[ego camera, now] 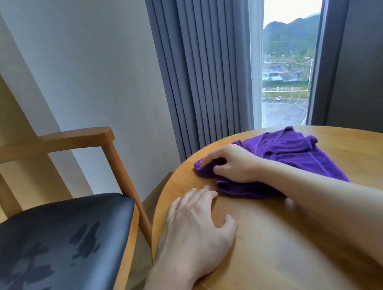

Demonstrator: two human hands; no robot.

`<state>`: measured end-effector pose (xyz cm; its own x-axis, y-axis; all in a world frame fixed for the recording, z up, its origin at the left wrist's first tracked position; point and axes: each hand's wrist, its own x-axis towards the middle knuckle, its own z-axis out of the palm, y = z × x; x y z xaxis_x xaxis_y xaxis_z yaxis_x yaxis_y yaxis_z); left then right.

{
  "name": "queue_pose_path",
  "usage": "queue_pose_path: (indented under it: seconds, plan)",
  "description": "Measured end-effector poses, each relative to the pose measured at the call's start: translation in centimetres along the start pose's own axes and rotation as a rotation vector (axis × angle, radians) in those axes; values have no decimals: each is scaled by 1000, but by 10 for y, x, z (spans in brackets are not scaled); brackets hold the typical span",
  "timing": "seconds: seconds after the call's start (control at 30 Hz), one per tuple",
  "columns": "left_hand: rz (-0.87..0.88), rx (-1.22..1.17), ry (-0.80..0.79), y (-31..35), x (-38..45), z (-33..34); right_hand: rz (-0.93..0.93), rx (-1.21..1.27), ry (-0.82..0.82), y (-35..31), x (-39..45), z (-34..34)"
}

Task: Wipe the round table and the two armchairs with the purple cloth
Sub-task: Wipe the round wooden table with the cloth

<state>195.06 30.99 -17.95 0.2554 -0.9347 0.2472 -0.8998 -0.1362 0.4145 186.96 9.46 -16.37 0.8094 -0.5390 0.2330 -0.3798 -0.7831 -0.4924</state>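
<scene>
Now purple cloth (283,157) bunches under right hand (233,163).

The round table (282,242) runs off the right and bottom edges, so only its left and far rim show. The right hand (233,163) and forearm hide the middle of the purple cloth (290,154). The armchair (53,246) is cut at the left and bottom; one armrest shows, and its back is out of view.
</scene>
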Motion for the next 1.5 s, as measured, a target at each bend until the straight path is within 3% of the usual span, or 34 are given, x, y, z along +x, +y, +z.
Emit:
queue_pose_path:
  seconds: [0.2, 0.33, 0.5, 0.63, 0.77, 0.9, 1.07, 1.2, 1.37, 1.5]
  plan:
    - [4, 17, -9, 3, -1, 3, 152, -130, 162, 5, 18, -4]
    - [5, 46, 23, 3, -3, 4, 48, -228, 70, -35, 51, 29]
    - [-1, 31, 75, 1, -2, 3, -28, -48, 18, -27, 20, 19]
    - [-18, 21, 50, 1, -1, 3, 100, 55, 142, 12, -5, -13]
    - [-43, 61, 115, 5, -3, 3, 236, -50, 207, 14, 15, -9]
    - [-43, 98, 141, 10, -2, 3, 162, -174, 131, -8, 35, 13]
    - [-67, 81, 114, 13, 0, -7, 35, 0, 30, -11, 13, 11]
    - [-61, 81, -34, 13, -19, -14, 63, 124, 133, -1, 3, -1]
    - [-78, 43, -61, 11, -63, -16, 197, -99, 226, -19, 35, 20]
    - [-75, 54, -36, 16, -61, -21, 51, -142, 152, -51, 38, 38]
